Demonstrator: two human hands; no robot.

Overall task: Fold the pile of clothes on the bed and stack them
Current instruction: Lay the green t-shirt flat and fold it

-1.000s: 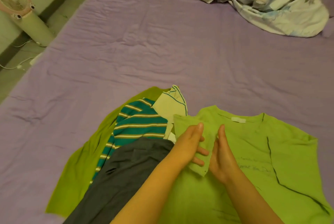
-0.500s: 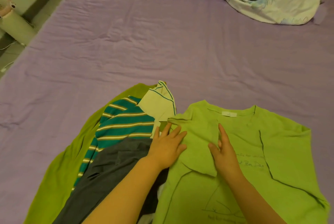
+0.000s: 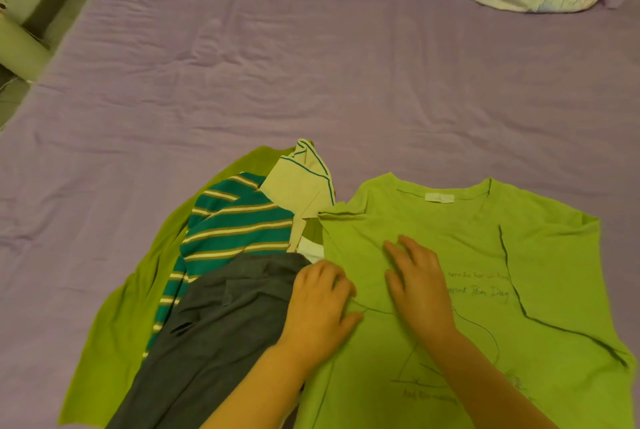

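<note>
Pressing flat on the green T-shirt, the right hand lies with fingers straight and spread, grasping nothing. The left hand rests at the shirt's folded left edge, fingers bent down onto the cloth; whether it pinches fabric I cannot tell. At 9 o'clock from the shirt lie a striped top and grey garment on the purple bed.

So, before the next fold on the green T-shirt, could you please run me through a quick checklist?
1. Green T-shirt flat on the bed: ok.
2. Left sleeve folded in: ok.
3. Right sleeve folded in: ok, dark seam shows.
4. Left hand and right hand on the shirt: ok.
5. Shirt's left edge clear of the grey garment: not ok, they touch.
6. Bottom hem straight: cannot tell, out of view.
</note>
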